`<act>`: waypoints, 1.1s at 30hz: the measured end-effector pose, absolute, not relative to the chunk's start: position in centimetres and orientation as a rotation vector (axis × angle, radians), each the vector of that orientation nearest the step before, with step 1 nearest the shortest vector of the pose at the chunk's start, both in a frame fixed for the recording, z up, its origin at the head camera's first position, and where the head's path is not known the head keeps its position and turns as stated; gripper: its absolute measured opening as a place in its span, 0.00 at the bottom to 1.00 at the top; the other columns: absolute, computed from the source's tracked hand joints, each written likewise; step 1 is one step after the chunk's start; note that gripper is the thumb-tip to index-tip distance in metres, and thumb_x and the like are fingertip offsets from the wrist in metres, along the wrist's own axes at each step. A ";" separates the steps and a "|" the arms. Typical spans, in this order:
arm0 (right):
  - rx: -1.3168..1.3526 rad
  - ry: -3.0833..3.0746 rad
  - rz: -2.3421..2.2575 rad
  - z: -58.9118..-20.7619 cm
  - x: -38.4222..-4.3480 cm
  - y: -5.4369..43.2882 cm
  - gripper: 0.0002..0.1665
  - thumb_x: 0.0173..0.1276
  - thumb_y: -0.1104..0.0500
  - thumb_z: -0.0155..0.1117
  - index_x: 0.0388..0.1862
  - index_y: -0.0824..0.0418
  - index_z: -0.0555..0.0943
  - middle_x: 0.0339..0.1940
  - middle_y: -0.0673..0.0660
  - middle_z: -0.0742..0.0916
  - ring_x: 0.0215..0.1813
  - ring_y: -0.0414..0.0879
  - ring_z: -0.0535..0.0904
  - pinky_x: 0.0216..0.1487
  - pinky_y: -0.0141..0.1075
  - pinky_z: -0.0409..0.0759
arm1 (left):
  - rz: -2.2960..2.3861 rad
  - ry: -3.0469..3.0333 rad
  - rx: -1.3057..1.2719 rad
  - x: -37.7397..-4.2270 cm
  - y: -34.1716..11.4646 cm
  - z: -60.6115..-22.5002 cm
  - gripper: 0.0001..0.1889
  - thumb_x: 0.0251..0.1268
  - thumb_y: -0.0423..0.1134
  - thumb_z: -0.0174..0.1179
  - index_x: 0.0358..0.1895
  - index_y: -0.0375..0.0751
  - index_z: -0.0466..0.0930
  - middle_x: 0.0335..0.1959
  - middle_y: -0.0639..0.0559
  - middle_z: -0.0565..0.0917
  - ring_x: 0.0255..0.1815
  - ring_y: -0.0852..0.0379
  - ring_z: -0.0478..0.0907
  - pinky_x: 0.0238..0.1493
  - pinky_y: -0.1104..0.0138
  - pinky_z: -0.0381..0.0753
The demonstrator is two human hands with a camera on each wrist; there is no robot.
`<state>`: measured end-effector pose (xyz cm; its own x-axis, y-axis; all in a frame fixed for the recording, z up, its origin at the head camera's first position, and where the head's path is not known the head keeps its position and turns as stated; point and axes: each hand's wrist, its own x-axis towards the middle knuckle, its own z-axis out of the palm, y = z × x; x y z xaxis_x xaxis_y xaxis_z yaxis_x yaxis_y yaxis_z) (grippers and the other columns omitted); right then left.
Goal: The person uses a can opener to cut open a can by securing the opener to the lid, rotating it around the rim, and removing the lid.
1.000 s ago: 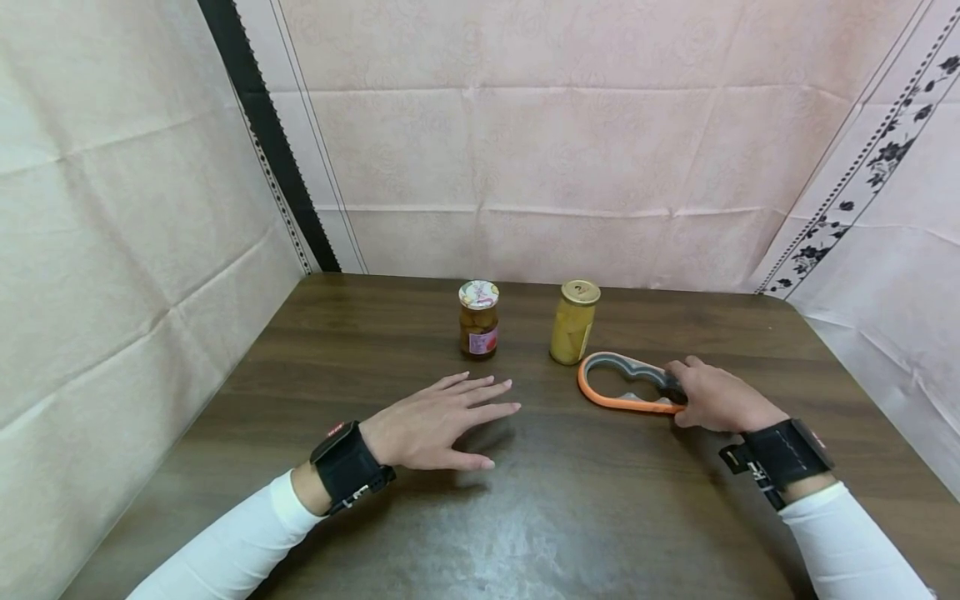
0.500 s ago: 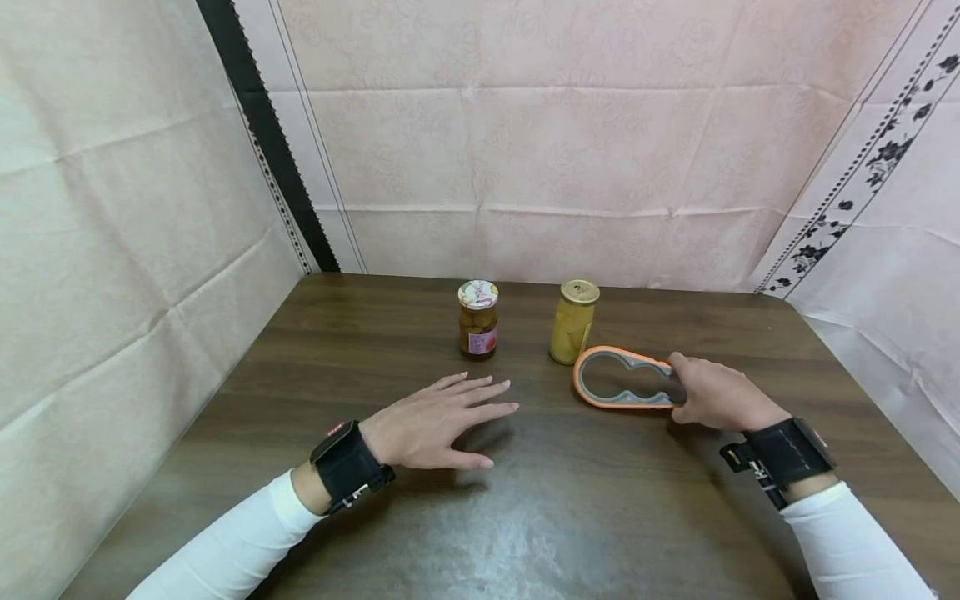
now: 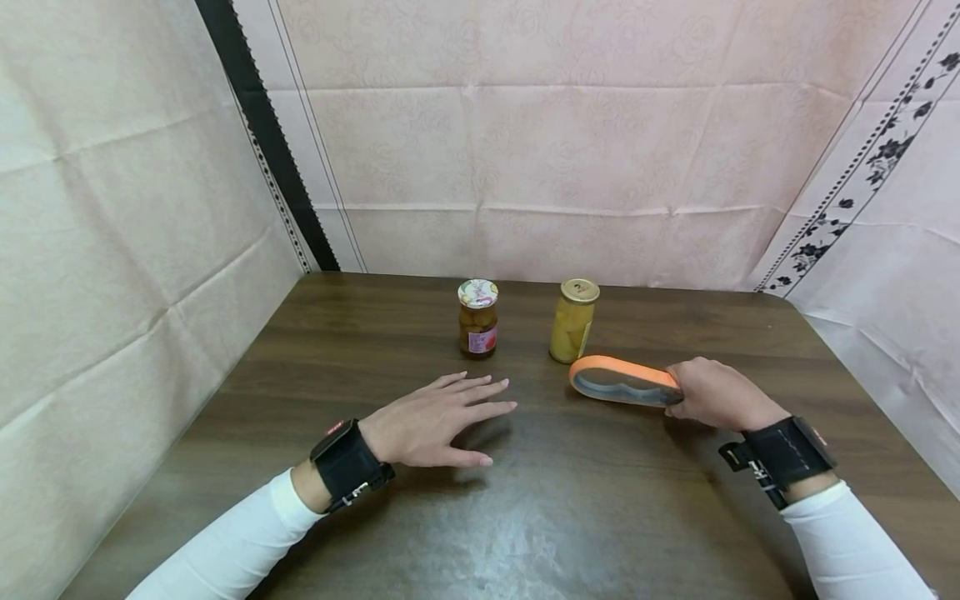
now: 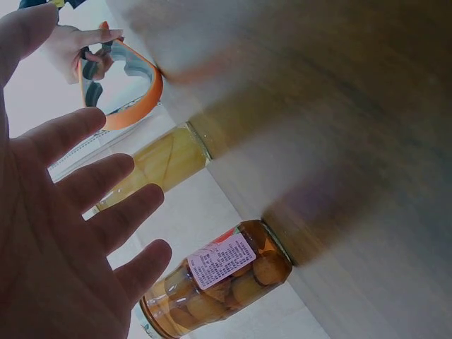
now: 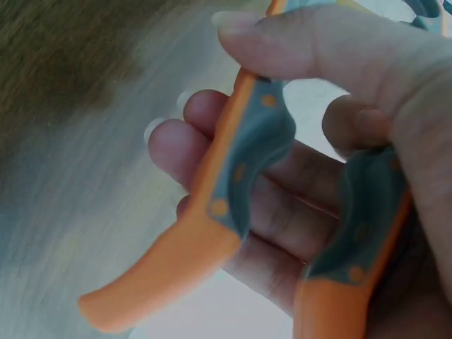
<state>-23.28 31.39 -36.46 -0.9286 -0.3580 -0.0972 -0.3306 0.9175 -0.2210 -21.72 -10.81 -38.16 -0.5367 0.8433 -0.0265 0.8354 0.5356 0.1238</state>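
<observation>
My right hand (image 3: 723,393) grips the right end of an orange and grey jar opener (image 3: 626,367), a long loop with a scalloped grey inner side. It is tilted, its orange outer band facing up. In the right wrist view the thumb and fingers wrap around the opener (image 5: 162,275). The loop's free end points left, just in front of a gold-lidded jar of yellow pieces (image 3: 572,329). Left of that jar stands a brown jar (image 3: 478,321) with a patterned lid and a purple label. My left hand (image 3: 431,423) spreads its fingers low over the table, holding nothing, nearest the brown jar.
Both jars stand upright toward the back of the dark wooden table (image 3: 390,325). Pale cloth (image 3: 562,167) hangs behind the table and on both sides. A black strap device (image 3: 351,467) sits on each wrist.
My right hand has turned the jar opener: half a second ago its open face showed, now its orange outer band does. The left hand and both jars stay in place.
</observation>
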 end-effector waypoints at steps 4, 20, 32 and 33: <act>-0.567 2.964 -0.269 -36.5 -23.3 31.4 0.13 0.57 0.64 0.77 0.39 0.58 0.83 0.25 0.48 0.77 0.28 0.43 0.71 0.31 0.37 0.68 | 0.145 2.682 1.467 -21.7 -10.9 -38.1 0.39 0.72 0.71 0.47 0.81 0.61 0.54 0.84 0.52 0.54 0.84 0.51 0.50 0.83 0.49 0.48; -0.642 3.097 -0.163 -37.1 -22.9 30.4 0.15 0.59 0.60 0.73 0.42 0.61 0.80 0.29 0.50 0.80 0.28 0.43 0.70 0.30 0.36 0.71 | 0.174 2.757 1.387 -22.6 -11.4 -38.3 0.38 0.72 0.69 0.48 0.80 0.60 0.56 0.84 0.54 0.54 0.83 0.49 0.55 0.78 0.43 0.60; -0.811 3.235 -0.040 -37.3 -22.9 29.6 0.13 0.57 0.58 0.73 0.32 0.58 0.75 0.24 0.48 0.75 0.25 0.42 0.67 0.25 0.36 0.67 | 0.196 2.890 1.216 -23.8 -11.8 -38.7 0.37 0.72 0.63 0.55 0.78 0.51 0.63 0.81 0.50 0.60 0.81 0.45 0.59 0.76 0.43 0.62; -0.813 3.238 -0.033 -37.3 -22.9 29.6 0.14 0.57 0.58 0.73 0.32 0.58 0.75 0.23 0.48 0.74 0.24 0.42 0.67 0.24 0.36 0.67 | 0.191 2.899 1.189 -23.9 -11.8 -38.6 0.37 0.72 0.64 0.55 0.78 0.51 0.63 0.81 0.49 0.60 0.81 0.45 0.59 0.77 0.43 0.62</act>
<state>-22.93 29.56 -37.34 -0.8633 -0.4658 0.1944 -0.4696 0.8824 0.0288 -23.92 -11.80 -38.64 -0.7130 0.6998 0.0438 0.6995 0.7055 0.1134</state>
